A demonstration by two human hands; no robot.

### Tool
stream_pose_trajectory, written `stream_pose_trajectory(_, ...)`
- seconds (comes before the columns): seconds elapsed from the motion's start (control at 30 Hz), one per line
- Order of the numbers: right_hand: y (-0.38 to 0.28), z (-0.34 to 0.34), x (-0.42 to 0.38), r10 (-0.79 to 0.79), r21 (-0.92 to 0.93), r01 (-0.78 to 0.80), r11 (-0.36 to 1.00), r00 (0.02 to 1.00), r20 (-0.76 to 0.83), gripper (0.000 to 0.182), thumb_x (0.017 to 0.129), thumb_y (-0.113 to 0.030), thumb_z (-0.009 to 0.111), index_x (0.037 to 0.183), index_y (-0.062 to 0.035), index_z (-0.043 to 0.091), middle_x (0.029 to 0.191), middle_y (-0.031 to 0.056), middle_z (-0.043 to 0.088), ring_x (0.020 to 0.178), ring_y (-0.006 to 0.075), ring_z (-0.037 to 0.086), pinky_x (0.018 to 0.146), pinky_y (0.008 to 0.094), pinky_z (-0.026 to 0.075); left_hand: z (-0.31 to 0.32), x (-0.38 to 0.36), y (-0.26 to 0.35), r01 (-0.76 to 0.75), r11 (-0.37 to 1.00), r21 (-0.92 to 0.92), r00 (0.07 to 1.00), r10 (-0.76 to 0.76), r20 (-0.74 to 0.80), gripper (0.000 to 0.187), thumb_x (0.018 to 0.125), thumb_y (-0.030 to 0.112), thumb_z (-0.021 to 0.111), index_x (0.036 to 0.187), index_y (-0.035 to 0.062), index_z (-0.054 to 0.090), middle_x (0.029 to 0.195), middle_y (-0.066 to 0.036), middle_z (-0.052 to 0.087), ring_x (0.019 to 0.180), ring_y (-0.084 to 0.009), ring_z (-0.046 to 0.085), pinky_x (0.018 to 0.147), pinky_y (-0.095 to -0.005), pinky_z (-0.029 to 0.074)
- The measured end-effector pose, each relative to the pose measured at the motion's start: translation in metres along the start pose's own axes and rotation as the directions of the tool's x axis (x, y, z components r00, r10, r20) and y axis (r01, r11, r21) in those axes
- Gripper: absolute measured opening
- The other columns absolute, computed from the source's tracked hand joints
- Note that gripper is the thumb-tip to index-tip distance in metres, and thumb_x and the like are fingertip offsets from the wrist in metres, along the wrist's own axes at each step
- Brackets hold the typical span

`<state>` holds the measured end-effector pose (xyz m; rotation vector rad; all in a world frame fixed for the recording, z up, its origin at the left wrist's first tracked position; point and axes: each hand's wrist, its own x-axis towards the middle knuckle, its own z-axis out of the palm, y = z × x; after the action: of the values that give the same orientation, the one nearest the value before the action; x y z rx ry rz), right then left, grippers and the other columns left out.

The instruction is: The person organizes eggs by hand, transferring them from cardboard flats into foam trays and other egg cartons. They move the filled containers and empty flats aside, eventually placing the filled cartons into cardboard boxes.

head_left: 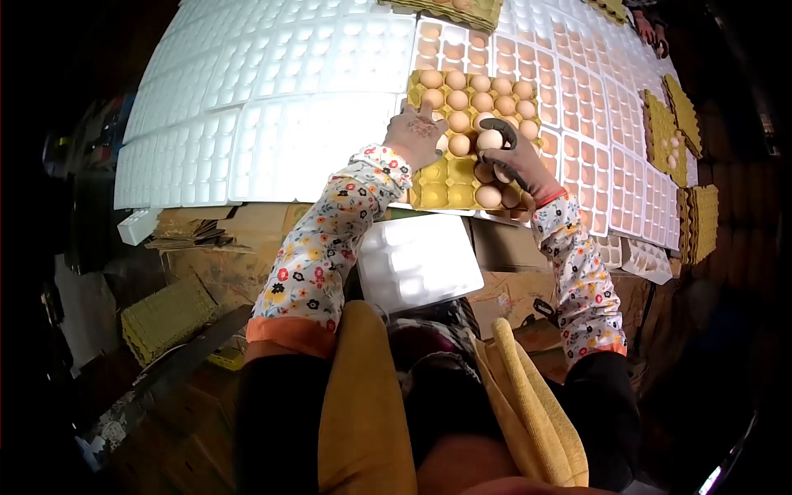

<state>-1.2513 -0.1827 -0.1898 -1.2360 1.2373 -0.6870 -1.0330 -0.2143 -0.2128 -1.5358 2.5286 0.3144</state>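
A yellow pulp egg tray (431,196) holds rows of light brown eggs (459,144), with bare cups at its front left. My left hand (415,136), in a patterned glove, reaches over the tray's left side. Its fingers curl around an egg (442,143), partly hidden beneath them. My right hand (525,162) wears a glove with dark fingers. Thumb and forefinger pinch an egg (489,139) above the tray's right half. Other eggs under that hand are partly covered.
White foam trays (318,148) spread across the left of the table; those on the right (584,165) hold eggs. A white foam tray (421,260) sits before my lap. Yellow pulp trays (700,223) stand at the right edge. Another person's hand (645,29) shows at the far right.
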Motion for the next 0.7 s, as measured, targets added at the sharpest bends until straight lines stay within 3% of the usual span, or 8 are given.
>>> stream_pose_trajectory(0.07,-0.011,0.015,0.018,-0.144,-0.834,0.15,0.532,0.986,0.085,0.047,0.078,-0.019,0.073,0.121,-0.0111,0.056,0.11,0.0116,0.058,0.096,0.0287,0.061,0.079,0.0394,0.052,-0.022,-0.013,-0.011,0.089,0.957,-0.276,0.994,-0.068,0.085,0.061,0.076,0.047,0.069,0.128,0.0187,0.054,0.134,-0.019,0.043,0.121,-0.0368,0.05,0.099,-0.0435,0.045)
stream_pose_trajectory(0.13,0.01,0.036,0.033,-0.253,-0.977,0.188,0.097,0.954,0.158,0.041,0.074,-0.026,0.075,0.11,-0.0128,0.062,0.119,0.0127,0.053,0.105,0.0332,0.056,0.083,0.0418,0.051,-0.028,-0.045,-0.04,0.179,0.715,-0.676,0.963,-0.269,-0.03,0.057,0.073,0.045,0.075,0.117,0.0114,0.062,0.118,-0.019,0.054,0.102,-0.0339,0.06,0.091,-0.041,0.048)
stream_pose_trajectory(0.27,-0.005,0.03,0.036,-0.159,-0.947,0.153,0.282,0.981,0.111,0.038,0.076,-0.03,0.074,0.106,-0.0106,0.063,0.116,0.013,0.055,0.102,0.0343,0.057,0.082,0.0428,0.051,0.016,-0.128,-0.122,0.237,0.421,-0.876,0.855,-0.518,-0.017,0.05,0.069,0.029,0.082,0.112,0.012,0.064,0.116,-0.019,0.054,0.101,-0.0321,0.061,0.087,-0.0414,0.051)
stream_pose_trajectory(0.33,-0.012,0.043,0.027,-0.202,-0.817,0.153,0.557,0.978,0.046,0.046,0.073,-0.037,0.075,0.11,-0.012,0.063,0.115,0.0155,0.055,0.101,0.0357,0.059,0.084,0.044,0.05,0.022,-0.159,-0.122,0.478,0.746,-0.464,0.826,-0.561,-0.051,0.049,0.069,0.031,0.082,0.111,0.0139,0.064,0.122,-0.018,0.051,0.103,-0.0337,0.059,0.087,-0.0442,0.052)
stream_pose_trajectory(0.4,-0.018,0.088,0.025,-0.145,-0.6,0.245,0.762,0.967,0.211,0.053,0.07,-0.041,0.076,0.114,-0.014,0.062,0.116,0.0185,0.054,0.1,0.0369,0.06,0.087,0.0446,0.049,0.053,-0.164,-0.125,0.27,0.936,-0.227,0.931,-0.314,-0.188,0.049,0.067,0.031,0.082,0.11,0.0164,0.063,0.127,-0.015,0.049,0.104,-0.0347,0.057,0.085,-0.0425,0.054)
stream_pose_trajectory(0.53,0.012,0.175,0.059,-0.001,-0.824,0.474,0.31,0.867,0.498,0.054,0.075,-0.035,0.072,0.124,-0.0171,0.058,0.139,0.0241,0.044,0.11,0.0413,0.059,0.094,0.043,0.048,0.07,-0.124,-0.133,-0.213,0.976,-0.045,0.954,0.198,-0.224,0.035,0.078,0.026,0.073,0.112,0.0191,0.065,0.132,-0.013,0.047,0.102,-0.0322,0.057,0.081,-0.0361,0.055)
stream_pose_trajectory(0.6,-0.005,0.186,0.08,0.174,-0.891,0.337,0.304,0.9,0.4,0.057,0.076,-0.036,0.07,0.129,-0.019,0.056,0.138,0.0237,0.045,0.111,0.0384,0.059,0.094,0.0415,0.048,0.063,-0.112,-0.148,-0.16,0.987,-0.019,0.987,0.159,-0.021,0.049,0.083,0.028,0.068,0.129,0.0218,0.053,0.138,-0.014,0.043,0.108,-0.0326,0.055,0.086,-0.0371,0.053)
stream_pose_trajectory(0.7,0.003,0.179,0.119,0.058,-0.755,0.109,0.646,0.98,0.191,0.045,0.08,-0.037,0.063,0.119,-0.0138,0.065,0.112,0.0167,0.064,0.1,0.0323,0.063,0.087,0.0417,0.05,0.052,-0.097,-0.173,-0.113,0.987,-0.118,0.973,0.134,0.185,0.078,0.085,0.042,0.066,0.15,0.0244,0.027,0.142,-0.021,0.038,0.119,-0.0338,0.052,0.097,-0.0399,0.046)
